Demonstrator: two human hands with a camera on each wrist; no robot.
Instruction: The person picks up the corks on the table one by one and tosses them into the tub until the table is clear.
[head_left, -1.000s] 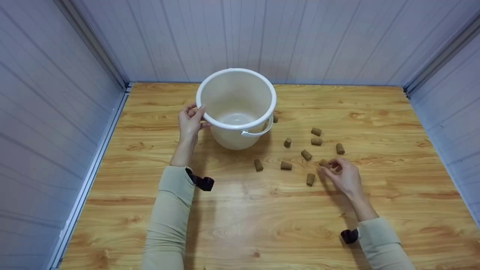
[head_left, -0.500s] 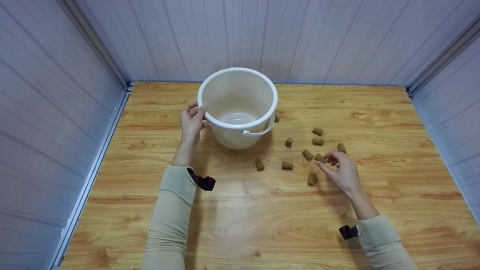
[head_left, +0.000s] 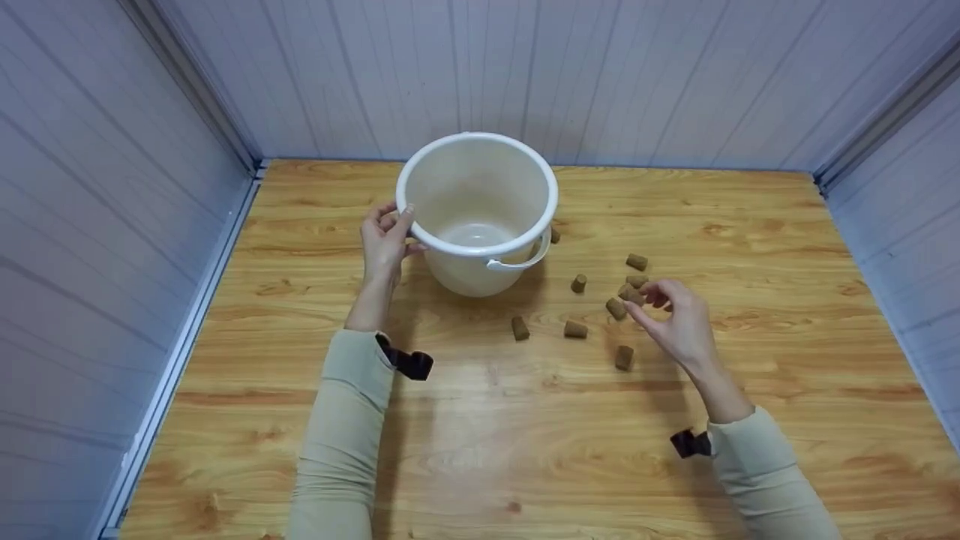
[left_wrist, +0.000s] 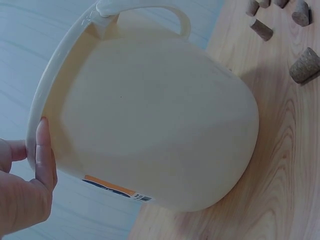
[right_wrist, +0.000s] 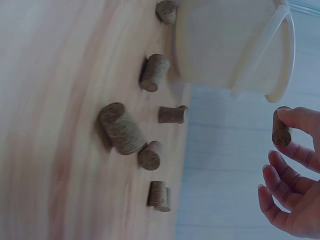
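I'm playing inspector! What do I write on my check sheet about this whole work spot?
Surface: flat, yellow-brown, wood-grain tabletop.
Job's things: white, round plastic bucket with a white curved handle; several brown, stubby, cylindrical corks scattered near it, one partly hidden behind it.
Clutter: nothing seen.
Hands: bare left hand pinches the bucket's rim; bare right hand pinches one cork above the tabletop.
Cables: nothing seen.
Surroundings: pale, ribbed panel walls at left, back and right.

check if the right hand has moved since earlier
Yes: in the head view, the right hand shifted up-frame and slightly left relative to the frontmost cork.
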